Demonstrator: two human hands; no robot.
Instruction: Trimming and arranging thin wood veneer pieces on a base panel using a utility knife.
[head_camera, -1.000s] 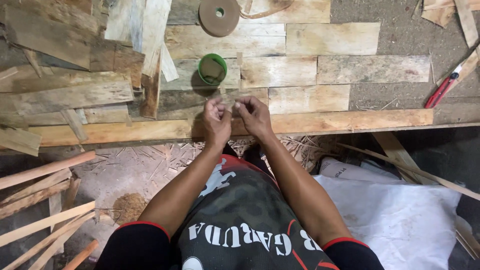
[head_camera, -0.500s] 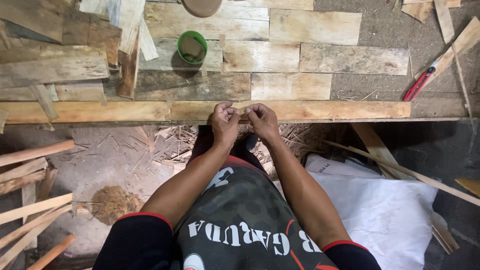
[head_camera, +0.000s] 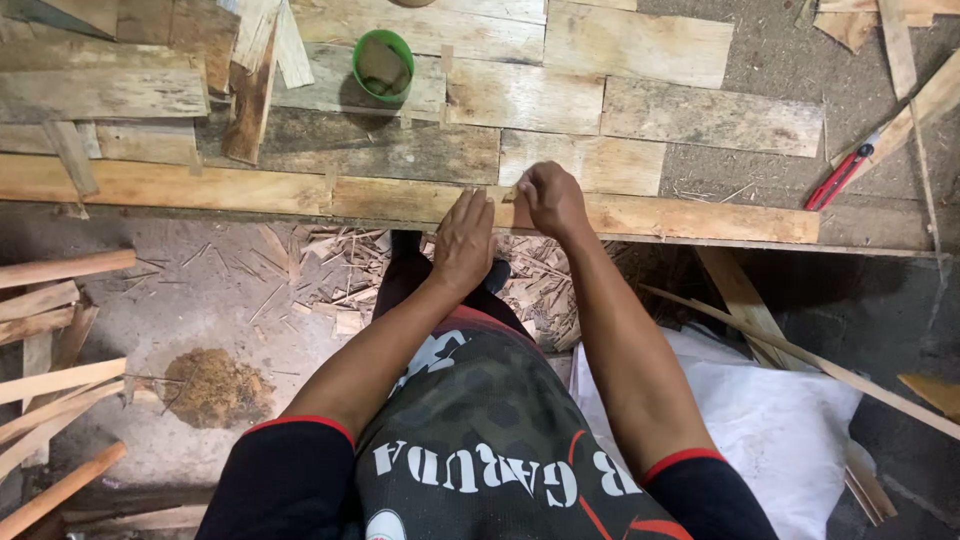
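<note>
My left hand (head_camera: 462, 240) rests with its fingers flat against the near edge of a long wooden plank (head_camera: 230, 188) that runs along the front of the workbench. My right hand (head_camera: 548, 198) is curled beside it and pinches a small sliver of wood (head_camera: 509, 192) against the plank's top. The two hands are close together, almost touching. What lies under the fingertips is hidden.
A green cup (head_camera: 383, 66) stands on the patchwork of wood boards (head_camera: 640, 45) behind the plank. A red-handled knife (head_camera: 838, 178) lies at the right. Loose wood strips (head_camera: 60, 300) lie at the left, shavings and a sawdust pile (head_camera: 213, 385) on the floor, a white sack (head_camera: 770, 420) at the right.
The view has shifted so the bench sits higher in frame. My hands have moved from working together at the plank's edge; the left now lies flat, the right pinches a sliver.
</note>
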